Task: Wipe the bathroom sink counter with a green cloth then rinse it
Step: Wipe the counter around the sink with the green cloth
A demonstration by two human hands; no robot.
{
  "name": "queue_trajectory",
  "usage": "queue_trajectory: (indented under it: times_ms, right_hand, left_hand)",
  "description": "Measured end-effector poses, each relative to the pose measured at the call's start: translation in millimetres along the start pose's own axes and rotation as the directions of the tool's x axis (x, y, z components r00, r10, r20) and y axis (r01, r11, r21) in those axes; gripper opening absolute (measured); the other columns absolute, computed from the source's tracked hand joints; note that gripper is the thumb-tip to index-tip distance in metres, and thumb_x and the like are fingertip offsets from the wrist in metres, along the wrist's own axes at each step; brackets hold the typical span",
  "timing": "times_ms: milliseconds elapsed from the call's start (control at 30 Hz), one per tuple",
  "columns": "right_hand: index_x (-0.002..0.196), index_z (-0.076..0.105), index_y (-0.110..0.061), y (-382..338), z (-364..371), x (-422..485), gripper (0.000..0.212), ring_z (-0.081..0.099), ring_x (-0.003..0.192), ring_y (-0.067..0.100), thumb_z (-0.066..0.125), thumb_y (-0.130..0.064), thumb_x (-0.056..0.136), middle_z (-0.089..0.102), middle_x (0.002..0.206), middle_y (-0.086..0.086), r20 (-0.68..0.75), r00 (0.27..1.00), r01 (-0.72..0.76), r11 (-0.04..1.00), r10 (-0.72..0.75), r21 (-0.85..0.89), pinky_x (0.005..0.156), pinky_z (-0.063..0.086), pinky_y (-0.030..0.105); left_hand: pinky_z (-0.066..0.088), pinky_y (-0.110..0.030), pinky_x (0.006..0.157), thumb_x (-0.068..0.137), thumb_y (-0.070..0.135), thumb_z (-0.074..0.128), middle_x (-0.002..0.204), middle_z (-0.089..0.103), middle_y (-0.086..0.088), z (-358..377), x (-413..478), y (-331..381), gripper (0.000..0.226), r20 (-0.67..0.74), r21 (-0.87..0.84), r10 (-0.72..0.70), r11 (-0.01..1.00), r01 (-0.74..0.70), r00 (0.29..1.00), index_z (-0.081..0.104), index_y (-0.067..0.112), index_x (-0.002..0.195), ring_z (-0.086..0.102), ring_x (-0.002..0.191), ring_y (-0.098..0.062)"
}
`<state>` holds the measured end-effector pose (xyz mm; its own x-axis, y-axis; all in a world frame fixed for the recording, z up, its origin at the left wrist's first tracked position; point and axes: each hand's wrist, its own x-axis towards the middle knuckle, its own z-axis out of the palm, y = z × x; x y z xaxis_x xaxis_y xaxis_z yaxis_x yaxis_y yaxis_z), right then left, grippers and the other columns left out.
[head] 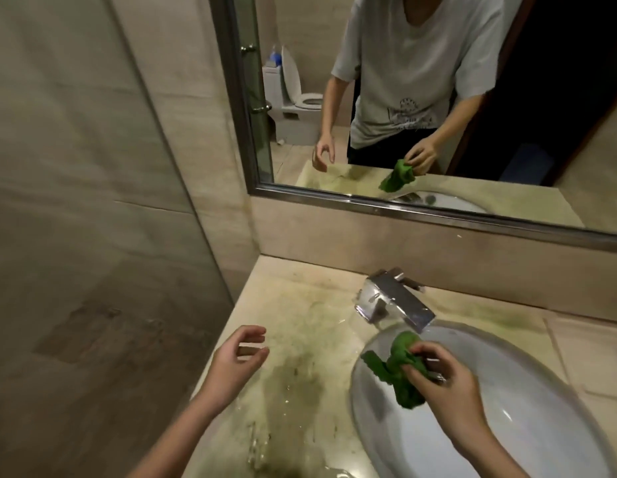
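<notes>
A person's right hand [448, 381] is gripping a bunched green cloth [400, 370]. Its fingers [426, 350] are clenching the wad, and a tail of cloth is hanging below them over the white sink [507, 426]. The chrome faucet [393, 301] is sitting just beyond those fingers, and no water is visibly running. The left hand [238, 357] is hovering over the wet, stained table [300, 305], well left of the cloth, with its fingers loosely curled and holding nothing. Rinsing is likely coming next. Greenish streaks are showing beside the left fingers, so the table may be going unfinished. A hard stream striking the wad could be splashing the table again.
</notes>
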<state>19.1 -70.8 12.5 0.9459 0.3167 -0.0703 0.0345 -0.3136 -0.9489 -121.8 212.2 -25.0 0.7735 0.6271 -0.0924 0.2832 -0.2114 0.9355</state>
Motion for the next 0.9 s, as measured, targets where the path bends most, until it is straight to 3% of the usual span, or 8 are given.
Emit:
queue_trajectory:
  times_ms: [100,267,400,467,533,633,767,900]
  right_hand:
    - [0.081,0.067,-0.022,3,46,13,0.031,0.062,0.081,0.012,0.074,0.007,0.070,0.069,0.080,-0.010,0.034,0.999,0.001,1.000,-0.001,-0.001,0.068,0.056,0.036]
    - [0.084,0.064,-0.023,5,105,54,0.030,0.058,0.084,0.007,0.074,0.004,0.073,0.066,0.088,-0.008,0.131,0.990,0.056,0.998,-0.057,0.015,0.065,0.048,0.016]
    - [0.090,0.064,-0.024,14,137,91,0.029,0.059,0.089,0.012,0.074,-0.001,0.075,0.066,0.094,-0.005,0.210,0.976,0.048,0.997,-0.058,0.052,0.073,0.051,0.025]
    - [0.096,0.064,-0.023,30,146,107,0.028,0.057,0.095,0.010,0.072,-0.004,0.078,0.064,0.100,-0.008,0.250,0.965,0.101,0.993,-0.083,-0.057,0.079,0.050,0.023]
    - [0.107,0.064,-0.019,46,150,119,0.030,0.054,0.102,0.015,0.070,-0.007,0.080,0.058,0.107,-0.008,0.240,0.956,0.232,0.931,-0.166,-0.280,0.088,0.046,0.026]
    - [0.112,0.066,-0.010,64,154,121,0.038,0.050,0.107,0.026,0.071,-0.005,0.075,0.058,0.116,0.005,0.230,0.895,0.441,0.679,-0.383,-0.587,0.091,0.046,0.037]
    - [0.113,0.066,-0.010,64,169,103,0.035,0.055,0.102,0.024,0.051,-0.027,0.088,0.064,0.110,0.005,0.150,0.910,0.391,0.679,-0.386,-0.622,0.088,0.051,0.038]
    - [0.118,0.062,-0.010,70,187,111,0.043,0.058,0.111,0.027,0.074,-0.014,0.076,0.066,0.113,0.007,0.271,0.921,0.390,0.681,-0.280,-0.620,0.091,0.051,0.041]
  left_hand:
    - [0.050,-0.024,0.066,0.079,0.004,0.070,0.094,0.065,0.004,-5,22,-27,0.032,-0.041,0.129,0.026,0.991,-0.020,0.999,0.061,0.031,0.094,0.063,0.077,-0.006]
    - [0.046,-0.018,0.074,0.083,0.014,0.067,0.110,0.055,0.015,3,58,-61,0.033,0.044,0.234,0.073,0.969,-0.082,0.996,0.056,0.032,0.109,0.057,0.095,-0.005]
    - [0.042,-0.021,0.082,0.087,0.023,0.061,0.116,0.051,0.016,7,78,-84,0.033,0.040,0.333,0.118,0.935,-0.124,0.992,0.054,0.030,0.118,0.053,0.103,-0.005]
    - [0.038,-0.023,0.086,0.086,0.032,0.053,0.119,0.050,0.016,9,87,-95,0.035,0.050,0.459,0.181,0.869,-0.183,0.982,0.054,0.028,0.121,0.048,0.108,-0.006]
    - [0.039,-0.026,0.090,0.088,0.038,0.044,0.122,0.054,0.012,10,97,-101,0.039,0.047,0.589,0.251,0.775,-0.230,0.967,0.057,0.025,0.122,0.046,0.112,-0.010]
    - [0.037,-0.030,0.096,0.091,0.037,0.037,0.129,0.057,0.005,11,106,-109,0.043,0.083,0.692,0.304,0.668,-0.275,0.949,0.058,0.021,0.125,0.046,0.118,-0.015]
    - [0.028,-0.028,0.105,0.092,0.036,0.036,0.137,0.051,0.006,15,104,-116,0.046,0.093,0.694,0.280,0.670,-0.264,0.955,0.054,0.021,0.131,0.042,0.127,-0.017]
    - [0.026,-0.027,0.106,0.092,0.036,0.036,0.137,0.051,0.007,15,106,-113,0.045,0.086,0.680,0.276,0.686,-0.259,0.957,0.055,0.021,0.130,0.041,0.128,-0.014]
